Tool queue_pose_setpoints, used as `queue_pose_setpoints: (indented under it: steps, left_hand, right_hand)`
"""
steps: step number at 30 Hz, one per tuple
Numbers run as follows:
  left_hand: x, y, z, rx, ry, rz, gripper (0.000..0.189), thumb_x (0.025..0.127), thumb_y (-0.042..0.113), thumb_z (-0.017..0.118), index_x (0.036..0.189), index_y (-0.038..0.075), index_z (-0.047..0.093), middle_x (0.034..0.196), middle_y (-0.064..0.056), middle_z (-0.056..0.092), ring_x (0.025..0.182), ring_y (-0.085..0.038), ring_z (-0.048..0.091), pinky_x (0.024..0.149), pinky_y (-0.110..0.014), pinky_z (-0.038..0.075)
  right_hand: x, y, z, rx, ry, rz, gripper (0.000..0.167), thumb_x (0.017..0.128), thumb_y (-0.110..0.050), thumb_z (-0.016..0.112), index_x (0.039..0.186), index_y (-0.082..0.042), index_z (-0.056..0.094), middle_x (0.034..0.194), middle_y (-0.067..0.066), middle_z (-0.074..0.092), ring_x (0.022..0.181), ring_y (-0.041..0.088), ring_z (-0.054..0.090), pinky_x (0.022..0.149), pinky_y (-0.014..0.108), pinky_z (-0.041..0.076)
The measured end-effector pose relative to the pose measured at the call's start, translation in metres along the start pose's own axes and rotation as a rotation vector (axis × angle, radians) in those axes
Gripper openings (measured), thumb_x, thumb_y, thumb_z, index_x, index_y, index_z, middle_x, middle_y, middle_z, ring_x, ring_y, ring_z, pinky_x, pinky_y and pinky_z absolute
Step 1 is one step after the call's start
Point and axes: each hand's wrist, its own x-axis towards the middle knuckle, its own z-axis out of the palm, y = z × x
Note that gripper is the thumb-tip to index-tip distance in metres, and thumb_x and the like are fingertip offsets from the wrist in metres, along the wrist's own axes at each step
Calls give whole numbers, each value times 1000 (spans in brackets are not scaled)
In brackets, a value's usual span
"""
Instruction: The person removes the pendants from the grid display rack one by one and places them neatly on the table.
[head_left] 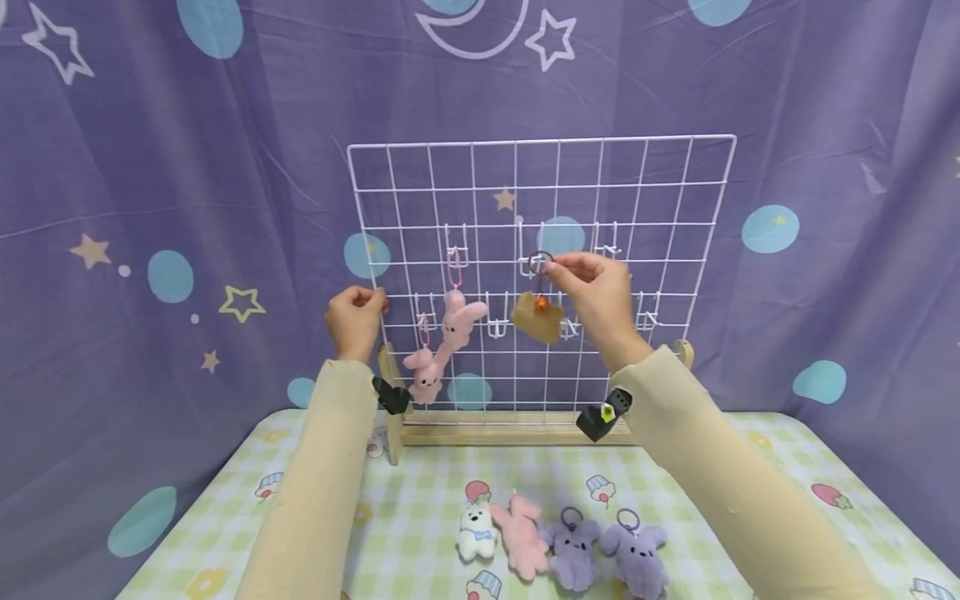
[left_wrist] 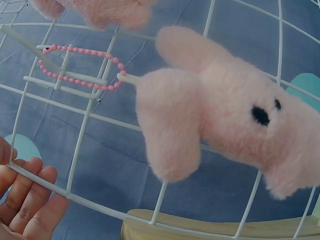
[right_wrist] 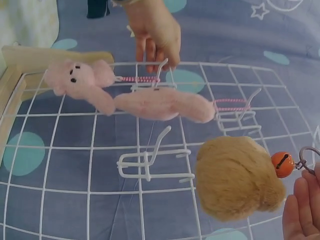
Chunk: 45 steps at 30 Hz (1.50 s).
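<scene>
My right hand point(head_left: 600, 300) pinches the dark ring of a tan plush keychain point(head_left: 537, 318), which hangs below with an orange bell point(right_wrist: 283, 164) at its top. In the head view the ring overlaps an upper middle hook point(head_left: 529, 267) of the white wire grid point(head_left: 542, 143). At the grid's left edge, my left hand point(head_left: 354, 323) holds the frame wire, thumb on one side and fingers on the other. Two pink plush bunny keychains hang on hooks by pink bead chains: an upper one point(head_left: 459, 321) and a lower one point(head_left: 426, 377).
Wooden feet and a wooden bar point(head_left: 510, 433) support the grid on a checkered tablecloth point(head_left: 420, 500). In front lie a white plush point(head_left: 477, 533), a pink plush point(head_left: 522, 537) and two purple plush keychains point(head_left: 574, 557). More hooks point(head_left: 648, 319) sit on the grid's right side.
</scene>
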Motion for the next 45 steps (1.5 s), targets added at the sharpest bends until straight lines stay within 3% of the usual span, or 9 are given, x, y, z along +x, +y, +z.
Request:
queue_pose_setpoints:
  steps: [8,18,29,34,40,45]
  left_hand:
    - [-2,-1,0,4,-10,-2,19,85,21,66,77,3,68,77,-11,71,53,1,54,51,-19,39]
    - [-2,-1,-1,-8,-14,-9,20,85,21,65,76,3,68,77,-11,70,54,-2,55,51,-20,38]
    - [-2,0,-1,12,-3,-11,21,85,22,64,76,3,67,76,-10,71,53,1,53,50,-19,37]
    - [-2,0,0,18,1,0,21,84,22,64,75,4,67,75,-11,70,53,-3,53,50,-20,37]
    - [-1,2,-1,18,5,8,21,84,22,64,74,5,68,74,-10,70,52,-2,52,51,-20,37]
    - [-1,3,-1,15,2,15,21,84,22,64,74,5,68,74,-10,70,51,-2,52,51,-20,37]
  right_hand:
    - [-22,-1,-17,0,-57,26,27,84,-18,71,100,3,67,77,-14,68,76,7,65,78,21,49]
    - [-60,16,-43,-8,-146,67,23,84,-15,71,96,4,67,76,-14,69,75,5,66,76,20,51]
    - [-102,46,-60,85,-268,149,3,87,-8,66,88,-9,69,80,-10,70,77,7,67,78,21,51]
    - [-122,58,-59,136,-315,133,14,86,-3,65,85,-16,69,80,-10,70,76,6,66,76,22,51]
    - [-140,68,-54,151,-401,116,6,87,-2,63,89,-1,68,82,-11,70,77,5,65,76,23,51]
    - [-154,78,-46,136,-474,175,20,87,-6,63,95,12,62,84,-11,70,77,5,65,75,24,52]
